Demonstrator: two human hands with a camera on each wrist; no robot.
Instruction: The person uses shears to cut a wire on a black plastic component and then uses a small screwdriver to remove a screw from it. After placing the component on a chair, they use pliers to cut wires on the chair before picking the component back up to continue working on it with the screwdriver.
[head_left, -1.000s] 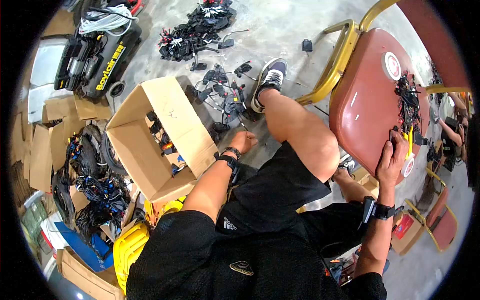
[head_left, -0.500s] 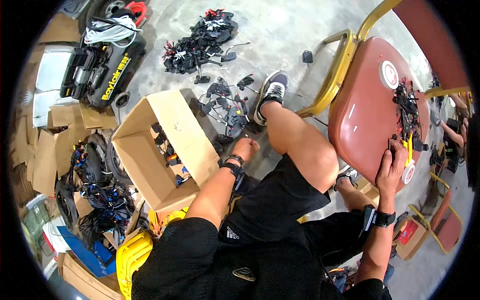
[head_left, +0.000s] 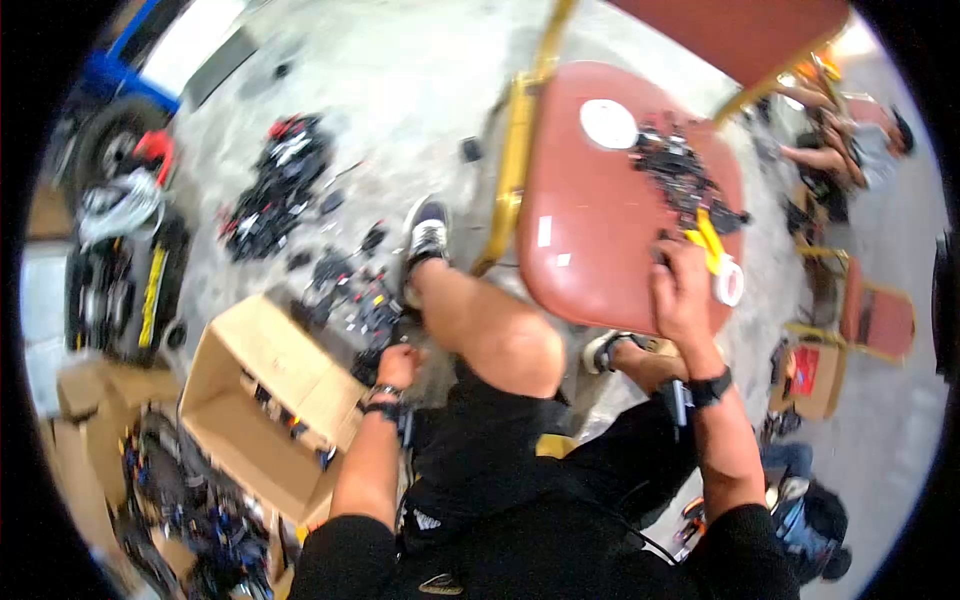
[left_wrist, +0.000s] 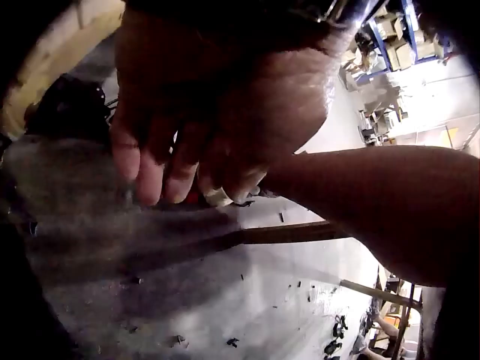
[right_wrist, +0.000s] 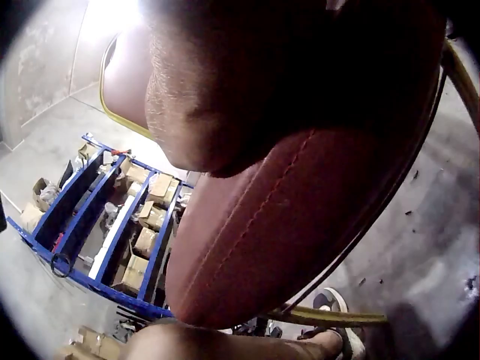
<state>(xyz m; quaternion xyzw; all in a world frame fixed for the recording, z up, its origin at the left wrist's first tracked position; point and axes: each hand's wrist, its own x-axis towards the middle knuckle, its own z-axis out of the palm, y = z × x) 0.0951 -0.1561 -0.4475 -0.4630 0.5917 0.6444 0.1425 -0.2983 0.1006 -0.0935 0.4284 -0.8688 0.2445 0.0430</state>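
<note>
My right hand (head_left: 686, 290) is at the near edge of the brown chair seat (head_left: 590, 220), its thumb and fingers around a small black part (head_left: 662, 238). Just beyond it on the seat lies a heap of small black parts with leads (head_left: 675, 165). A yellow-handled tool (head_left: 710, 238) lies beside these fingers, close to a white roll (head_left: 730, 284). My left hand (head_left: 398, 366) hangs low between the cardboard box and my leg, near black wired parts (head_left: 350, 300) on the floor. In the left wrist view its fingers (left_wrist: 180, 176) hang loosely bent, with nothing visible in them.
An open cardboard box (head_left: 215, 415) with some parts inside stands at left. Another black pile (head_left: 280, 180) lies on the floor, with a compressor (head_left: 120, 290) farther left. A white disc (head_left: 609, 124) is on the seat. Other people (head_left: 850, 145) sit at right.
The head view has swung right, so the chair and box appear farther left and more people show at right. The right hand stays at the seat; the left stays beside the box.
</note>
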